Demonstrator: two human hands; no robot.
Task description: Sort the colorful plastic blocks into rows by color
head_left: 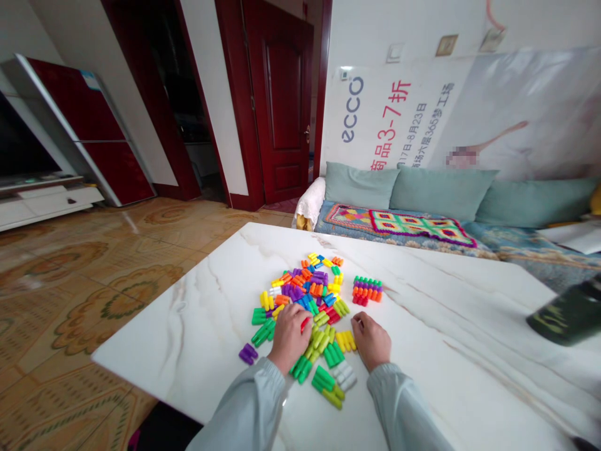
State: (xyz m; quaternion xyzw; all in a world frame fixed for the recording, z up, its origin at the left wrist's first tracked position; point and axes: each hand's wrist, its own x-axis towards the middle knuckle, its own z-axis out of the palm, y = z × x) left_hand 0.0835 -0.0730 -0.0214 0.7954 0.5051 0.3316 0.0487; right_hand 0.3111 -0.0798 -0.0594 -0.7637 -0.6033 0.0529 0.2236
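Note:
Bright plastic bullet-shaped building blocks [297, 291] lie in a loose pile on the white marbled table [197, 326]. My left hand [290, 335] is over the pile's near left part, its fingers closed around a red block [305, 324]. To the right, my right hand [372, 341] rests with curled fingers beside a yellow block group [346, 341]; anything inside those fingers is hidden. Between my wrists are green blocks [323, 378] and pale grey blocks [345, 376]. Past my right hand sits a joined stack of green, purple, orange and red blocks [367, 290].
A purple block group [248, 354] lies apart, left of my left hand. At the table's right side is a dark green patterned cylindrical object [568, 312]. Beyond the far edge stands a sofa with teal cushions [444, 191]; tiled floor [117, 282] shows at left.

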